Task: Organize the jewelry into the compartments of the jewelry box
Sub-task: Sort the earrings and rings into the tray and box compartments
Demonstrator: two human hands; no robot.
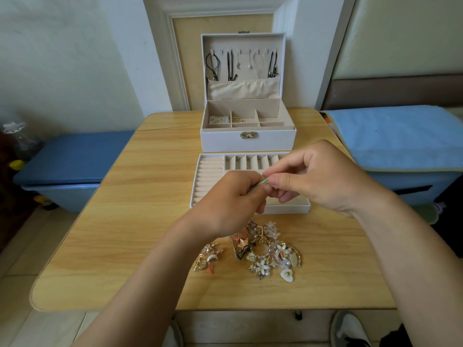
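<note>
A white jewelry box (248, 141) stands open at the back of the table, with necklaces (231, 63) hanging in its lid and a few small pieces in its rear compartments. In front of it lies the removable tray (208, 171) with ring rolls and small slots. Above the tray, my left hand (225, 199) and my right hand (318, 176) together pinch a small green piece of jewelry (264, 181). A pile of loose earrings and charms (265, 251) lies near the table's front, below my hands.
The wooden table (140, 221) has rounded front corners. A blue bin (67, 169) sits to its left and a blue-covered bin (400, 146) to its right. My shoes (348, 329) show under the front edge.
</note>
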